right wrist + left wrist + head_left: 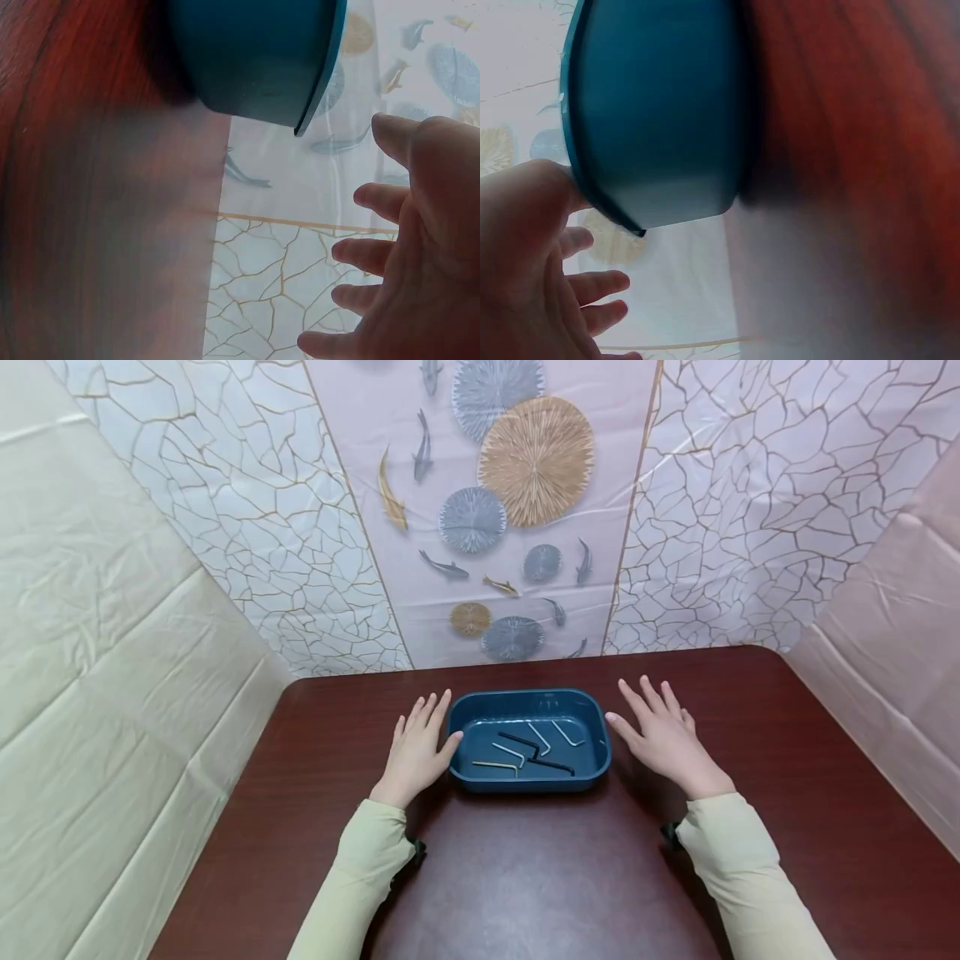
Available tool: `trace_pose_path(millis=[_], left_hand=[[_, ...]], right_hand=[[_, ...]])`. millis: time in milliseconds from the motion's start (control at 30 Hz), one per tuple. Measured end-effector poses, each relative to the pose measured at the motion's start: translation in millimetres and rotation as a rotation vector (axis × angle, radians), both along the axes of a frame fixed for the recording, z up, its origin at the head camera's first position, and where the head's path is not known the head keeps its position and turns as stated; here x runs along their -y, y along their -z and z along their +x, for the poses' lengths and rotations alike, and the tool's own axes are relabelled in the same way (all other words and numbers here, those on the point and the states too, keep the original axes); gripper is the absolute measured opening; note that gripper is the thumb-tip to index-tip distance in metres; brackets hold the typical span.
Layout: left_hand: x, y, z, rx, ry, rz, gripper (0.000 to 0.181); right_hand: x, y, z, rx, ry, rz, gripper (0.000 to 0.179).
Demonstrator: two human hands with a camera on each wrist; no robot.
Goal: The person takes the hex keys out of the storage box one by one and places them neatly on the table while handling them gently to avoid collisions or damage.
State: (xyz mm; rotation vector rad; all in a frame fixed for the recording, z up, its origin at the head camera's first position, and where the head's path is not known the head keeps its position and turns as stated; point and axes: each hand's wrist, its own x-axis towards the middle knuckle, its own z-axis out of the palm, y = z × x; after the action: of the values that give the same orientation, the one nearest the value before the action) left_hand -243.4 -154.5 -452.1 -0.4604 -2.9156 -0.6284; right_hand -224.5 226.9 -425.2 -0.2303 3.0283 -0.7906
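A dark blue tray stands on the table and holds several hex keys: a gold one, silver ones such as a silver hex key, and black ones such as a black hex key. By the tray's left end is my left hand, fingers extended, its thumb at the rim; whether it touches cannot be told. My right hand hovers beside the right end with fingers spread, holding nothing. In the right wrist view a gap shows between that hand and the tray.
The dark red-brown table extends around the tray. Behind it hangs a patterned cloth with fish and round motifs. Pale cloth walls close in the left side and the right side.
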Motion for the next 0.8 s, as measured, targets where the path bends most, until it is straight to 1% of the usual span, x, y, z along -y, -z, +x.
trace_pose_path(millis=[100, 267, 367, 600, 800], left_hand=[[-0.5, 4.5, -2.1, 0.038, 0.008, 0.046, 0.07], [-3.6, 11.3, -6.2, 0.128, -0.007, 0.148, 0.07], [-6.3, 13.9, -7.7, 0.181, -0.017, 0.182, 0.07], [-11.2, 16.8, -10.8, 0.242, -0.053, 0.218, 0.072], [-12.2, 18.4, -12.2, 0.25, -0.071, 0.224, 0.073]], right_hand=[[4.5, -3.2, 0.1, -0.028, -0.014, -0.022, 0.076], [16.3, -8.6, -1.8, -0.117, -0.054, -0.048, 0.063], [24.9, -10.3, -4.2, -0.14, -0.087, -0.056, 0.056], [43.7, -10.4, -8.8, -0.131, -0.142, -0.079, 0.046], [58.7, -8.8, -12.7, -0.087, -0.176, -0.087, 0.037]])
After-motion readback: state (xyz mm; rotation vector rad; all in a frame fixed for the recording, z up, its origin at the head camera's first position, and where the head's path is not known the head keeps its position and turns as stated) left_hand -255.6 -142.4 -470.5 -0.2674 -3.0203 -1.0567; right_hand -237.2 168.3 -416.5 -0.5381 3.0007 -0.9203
